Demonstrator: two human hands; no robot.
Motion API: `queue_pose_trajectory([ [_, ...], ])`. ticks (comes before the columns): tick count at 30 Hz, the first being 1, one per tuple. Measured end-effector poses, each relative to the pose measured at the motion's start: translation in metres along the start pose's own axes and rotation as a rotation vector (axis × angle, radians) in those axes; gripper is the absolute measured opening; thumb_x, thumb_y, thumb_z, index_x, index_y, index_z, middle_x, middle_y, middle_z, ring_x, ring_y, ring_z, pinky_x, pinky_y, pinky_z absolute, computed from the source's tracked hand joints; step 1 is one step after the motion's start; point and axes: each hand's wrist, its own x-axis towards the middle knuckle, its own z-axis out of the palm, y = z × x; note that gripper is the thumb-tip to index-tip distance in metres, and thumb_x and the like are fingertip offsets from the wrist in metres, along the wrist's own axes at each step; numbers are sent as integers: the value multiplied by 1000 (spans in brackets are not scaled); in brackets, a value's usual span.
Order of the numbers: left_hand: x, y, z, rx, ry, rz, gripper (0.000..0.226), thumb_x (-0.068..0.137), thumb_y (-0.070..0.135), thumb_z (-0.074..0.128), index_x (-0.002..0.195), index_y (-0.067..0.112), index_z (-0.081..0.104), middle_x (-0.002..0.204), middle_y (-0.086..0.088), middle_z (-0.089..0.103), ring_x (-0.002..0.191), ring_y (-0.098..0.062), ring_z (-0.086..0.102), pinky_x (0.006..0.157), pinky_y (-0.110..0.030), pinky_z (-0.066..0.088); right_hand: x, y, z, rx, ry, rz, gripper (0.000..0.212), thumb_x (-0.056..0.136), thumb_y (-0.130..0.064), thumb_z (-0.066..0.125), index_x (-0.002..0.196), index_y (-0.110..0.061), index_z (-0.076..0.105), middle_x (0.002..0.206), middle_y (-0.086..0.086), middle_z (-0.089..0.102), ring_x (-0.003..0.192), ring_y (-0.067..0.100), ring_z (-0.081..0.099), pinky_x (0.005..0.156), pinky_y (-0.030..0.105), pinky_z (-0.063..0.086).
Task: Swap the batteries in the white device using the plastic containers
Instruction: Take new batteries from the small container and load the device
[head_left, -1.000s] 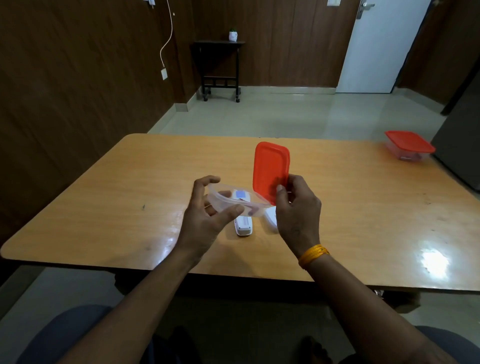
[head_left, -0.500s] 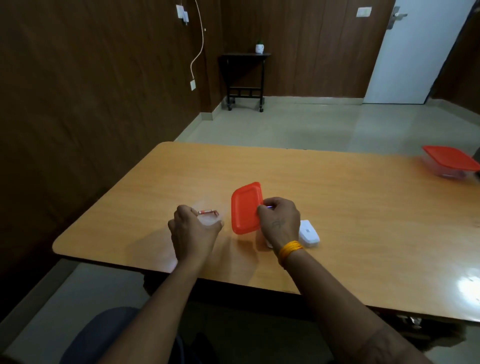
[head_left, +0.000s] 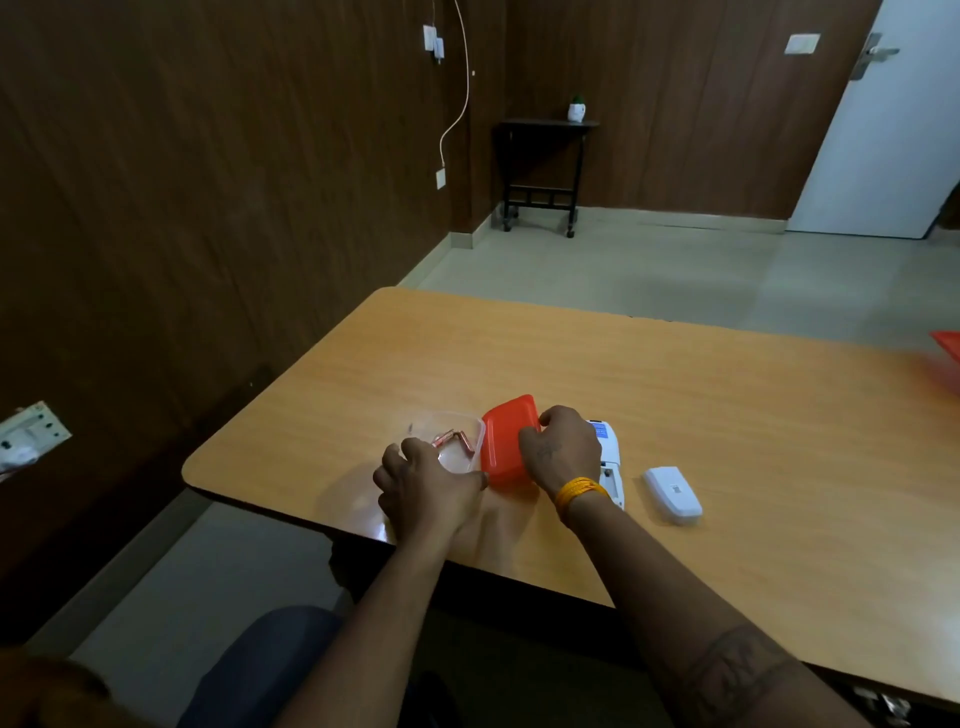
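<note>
A clear plastic container (head_left: 457, 422) sits on the wooden table (head_left: 675, 415) near its left front corner, with copper-coloured batteries (head_left: 457, 439) inside. My left hand (head_left: 428, 486) grips the container's near side. Beside it, my right hand (head_left: 558, 452) holds the red lid (head_left: 506, 441), tilted with one edge on the table. The white device (head_left: 610, 467) lies just behind my right hand, partly hidden, its battery bay showing. Its white back cover (head_left: 672, 493) lies apart to the right.
A second container with a red lid (head_left: 948, 345) shows at the table's far right edge. The table's front edge runs just under my forearms. A dark wooden wall stands to the left, with a socket (head_left: 31, 434) at the frame's left edge.
Both hands came down from mid-air to the table. The container now rests on the tabletop to the left of the device, and the lid has dropped from upright to leaning beside it.
</note>
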Motion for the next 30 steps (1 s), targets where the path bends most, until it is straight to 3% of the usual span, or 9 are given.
queue_pose_trajectory([
  [3, 1, 1, -7, -68, -22, -14, 76, 68, 49, 86, 128, 17, 50, 146, -8, 43, 139, -36, 34, 108, -47, 41, 0, 3, 4, -63, -8, -29, 28, 91, -30, 60, 103, -6, 67, 97, 14, 73, 83, 31, 65, 75, 39, 57],
  [5, 5, 5, -15, -137, -19, 2, 77, 71, 54, 83, 133, 21, 51, 154, -7, 39, 146, -34, 28, 112, -49, 39, -1, 4, 4, -114, -18, -61, 26, 92, -31, 59, 97, -6, 65, 92, 13, 71, 79, 31, 62, 69, 36, 51],
  [8, 18, 14, -32, -141, 56, 131, 68, 81, 56, 76, 137, 22, 57, 156, -3, 45, 144, -32, 33, 110, -47, 41, -1, 5, 3, -201, -22, -122, 28, 93, -34, 58, 94, -6, 62, 94, 14, 69, 85, 34, 64, 71, 39, 52],
  [12, 39, 18, -40, 65, 112, 333, 31, 91, 29, 73, 121, 21, 73, 133, -2, 66, 124, -29, 53, 96, -40, 50, -1, 4, 3, -295, -10, -155, 30, 95, -35, 56, 98, -5, 63, 105, 17, 65, 99, 37, 62, 83, 45, 55],
  [16, 50, 17, -32, 221, 9, 328, 15, 90, 20, 69, 100, 24, 80, 108, -3, 77, 100, -30, 70, 76, -34, 56, -4, -2, 6, -345, 68, -250, 26, 95, -30, 56, 102, -6, 63, 110, 14, 59, 107, 37, 55, 73, 42, 46],
  [19, 50, 24, -25, 429, -34, 348, 15, 92, 19, 63, 99, 21, 76, 103, -6, 75, 93, -32, 70, 70, -32, 50, -5, -14, 12, -311, 49, -412, 26, 96, -28, 59, 111, -10, 71, 109, 11, 67, 102, 35, 62, 77, 41, 50],
  [22, 53, 28, -19, 556, -79, 387, 10, 94, 21, 62, 99, 17, 69, 103, -9, 72, 94, -32, 69, 69, -34, 48, -3, -28, 22, -305, -44, -449, 28, 93, -23, 61, 116, -18, 75, 111, 7, 75, 104, 32, 67, 80, 37, 52],
  [27, 47, 31, -16, 544, -118, 436, 12, 95, 22, 60, 93, 15, 50, 94, -10, 60, 92, -34, 64, 68, -35, 43, 3, -28, 31, -306, -100, -428, 29, 93, -16, 59, 114, -20, 79, 110, 6, 79, 102, 31, 70, 84, 38, 59],
  [30, 51, 31, -17, 518, -124, 430, 13, 96, 21, 61, 102, 13, 55, 106, -12, 66, 97, -36, 65, 68, -36, 43, 5, -31, 33, -328, -79, -457, 29, 90, -15, 61, 111, -22, 80, 106, 4, 79, 100, 29, 70, 81, 40, 60],
])
